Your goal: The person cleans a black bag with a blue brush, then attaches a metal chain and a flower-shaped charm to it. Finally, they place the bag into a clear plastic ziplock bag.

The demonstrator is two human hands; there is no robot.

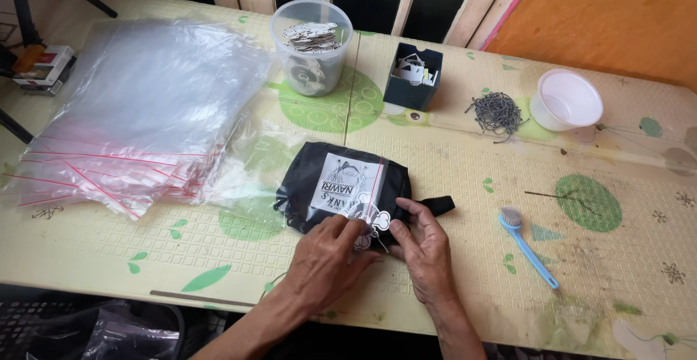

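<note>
Both hands, left hand (328, 252) and right hand (423, 242), pinched on white tag (376, 221) atop black pouch (319, 185).

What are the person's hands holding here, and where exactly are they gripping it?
Both hands, left and right, pinch a small white hang tag at the near edge of the black pouch; the exact grip is partly hidden.

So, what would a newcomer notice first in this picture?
First, the black pouch at the table's middle, where the left hand and right hand pinch a small white tag at its near edge. Next, the big stack of clear plastic bags on the left.
</note>
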